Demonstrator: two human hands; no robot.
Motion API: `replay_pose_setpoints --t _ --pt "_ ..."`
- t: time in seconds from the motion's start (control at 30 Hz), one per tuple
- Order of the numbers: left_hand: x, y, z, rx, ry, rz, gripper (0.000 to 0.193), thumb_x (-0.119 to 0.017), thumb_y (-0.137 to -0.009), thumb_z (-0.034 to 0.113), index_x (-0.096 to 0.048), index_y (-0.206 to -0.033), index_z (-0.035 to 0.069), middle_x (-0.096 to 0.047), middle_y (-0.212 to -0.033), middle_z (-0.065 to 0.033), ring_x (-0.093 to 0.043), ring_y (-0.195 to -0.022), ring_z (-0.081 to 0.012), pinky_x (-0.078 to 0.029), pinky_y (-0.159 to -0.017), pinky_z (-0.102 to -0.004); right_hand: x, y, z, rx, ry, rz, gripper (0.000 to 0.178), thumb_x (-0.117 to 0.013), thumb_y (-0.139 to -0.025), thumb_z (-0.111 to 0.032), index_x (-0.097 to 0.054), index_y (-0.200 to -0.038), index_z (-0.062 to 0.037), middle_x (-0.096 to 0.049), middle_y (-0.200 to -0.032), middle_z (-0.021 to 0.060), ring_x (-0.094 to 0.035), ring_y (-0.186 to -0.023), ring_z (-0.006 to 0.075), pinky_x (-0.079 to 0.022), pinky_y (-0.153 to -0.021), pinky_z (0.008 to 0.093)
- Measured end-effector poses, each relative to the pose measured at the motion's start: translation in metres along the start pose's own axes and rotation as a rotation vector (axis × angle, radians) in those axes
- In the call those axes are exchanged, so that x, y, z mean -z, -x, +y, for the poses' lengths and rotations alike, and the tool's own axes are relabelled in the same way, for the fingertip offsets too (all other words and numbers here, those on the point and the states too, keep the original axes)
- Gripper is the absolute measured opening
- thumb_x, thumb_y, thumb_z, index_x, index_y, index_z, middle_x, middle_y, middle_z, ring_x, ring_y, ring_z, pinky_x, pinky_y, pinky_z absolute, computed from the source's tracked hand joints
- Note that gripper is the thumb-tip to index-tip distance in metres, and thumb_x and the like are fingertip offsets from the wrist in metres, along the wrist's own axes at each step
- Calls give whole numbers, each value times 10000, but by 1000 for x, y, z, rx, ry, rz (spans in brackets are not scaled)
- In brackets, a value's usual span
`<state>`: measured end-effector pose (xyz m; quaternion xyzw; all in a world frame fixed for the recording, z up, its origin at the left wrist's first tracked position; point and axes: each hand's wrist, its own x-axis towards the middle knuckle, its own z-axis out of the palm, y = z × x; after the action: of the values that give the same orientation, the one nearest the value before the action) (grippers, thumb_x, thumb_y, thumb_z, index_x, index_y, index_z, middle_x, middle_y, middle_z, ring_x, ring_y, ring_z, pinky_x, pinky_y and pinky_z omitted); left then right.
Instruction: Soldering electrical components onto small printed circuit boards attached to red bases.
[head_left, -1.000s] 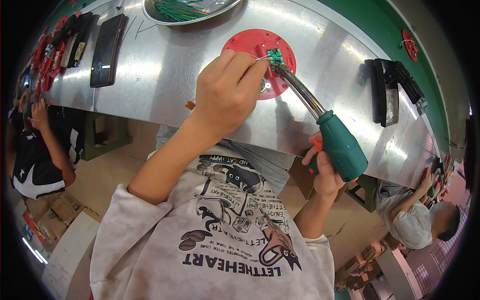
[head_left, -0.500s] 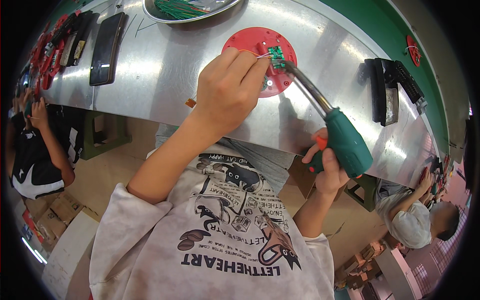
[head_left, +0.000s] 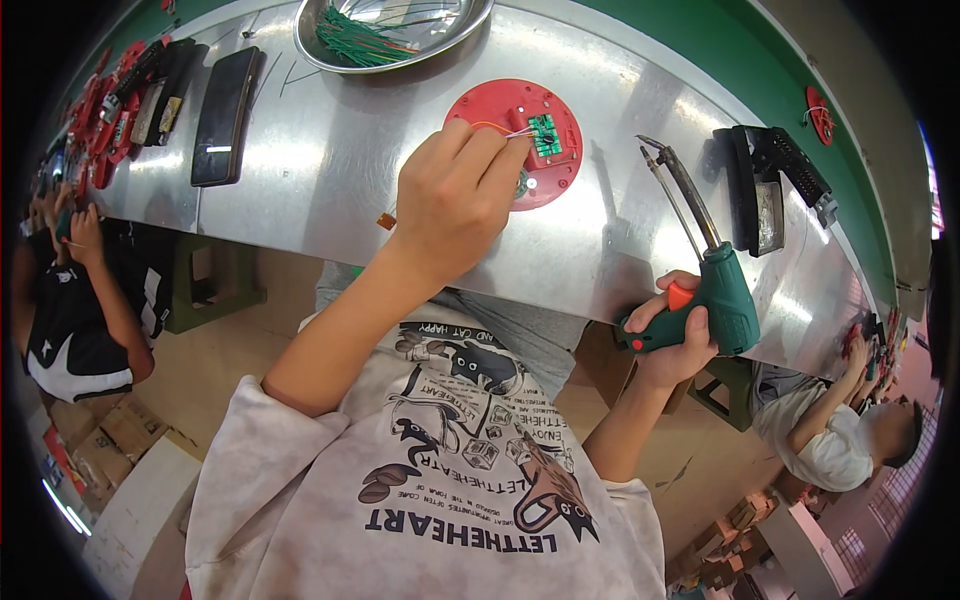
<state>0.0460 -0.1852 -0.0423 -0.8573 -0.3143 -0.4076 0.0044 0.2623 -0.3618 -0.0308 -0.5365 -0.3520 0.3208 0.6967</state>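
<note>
Green circuit board [head_left: 545,137] is seated on the red round housing [head_left: 562,178], which is laid flat on the metal bench [head_left: 340,185] in front of the person, likely so that both hands can reach it.

Thin wires [head_left: 516,133] at the board's left edge are pinched by the left hand [head_left: 452,200], its thumb and forefinger brought together and the other fingers curled. They are probably held this way to steady their ends against the board; the exact contact is hidden behind the knuckles.

By the right hand [head_left: 678,335], the green-bodied soldering gun [head_left: 730,300] is gripped, with the fingers wrapped around its handle near the orange trigger. Its tip is pointed toward the far side and held well apart from the board, to the right, so the soldering area is left unobstructed.

On the right, a black soldering stand [head_left: 744,190] is placed within easy reach of the gun, presumably for convenience. At the far side, cut green wires [head_left: 352,38] are kept together in a steel bowl [head_left: 352,69], seemingly to prevent scattering. Farther left, a dark smartphone [head_left: 225,120] is set aside, clear of the housing.
</note>
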Motion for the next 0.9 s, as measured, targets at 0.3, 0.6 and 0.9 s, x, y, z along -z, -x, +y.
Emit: replay_pose_setpoints --t 0.3,0.6,0.9 --pt "5 -2 2 36 -22 -60 341 -742 -725 121 -706 -1043 4 -642 -940 -88 -600 -843 -255 -496 -688 -353 -8 -2 -2 -16 -38 79 455 -530 -996 -322 -530 -1062 128 -615 -909 212 -586 -438 204 -481 -353 323" --pt "29 -32 16 202 4 -130 506 -805 -723 230 -668 -1165 25 -620 -1180 -127 -543 -1057 -344 -433 -873 -469 2 6 4 27 -134 181 400 -490 -1016 -311 -511 -1070 84 -609 -919 189 -569 -435 192 -476 -350 325" --pt "35 -18 2 176 43 -190 359 -768 -713 150 -693 -1042 27 -638 -1090 -106 -550 -1048 -343 -441 -882 -464 -1 6 4 39 -143 202 384 -467 -1027 -314 -498 -1089 64 -607 -949 181 -565 -444 189 -475 -357 330"
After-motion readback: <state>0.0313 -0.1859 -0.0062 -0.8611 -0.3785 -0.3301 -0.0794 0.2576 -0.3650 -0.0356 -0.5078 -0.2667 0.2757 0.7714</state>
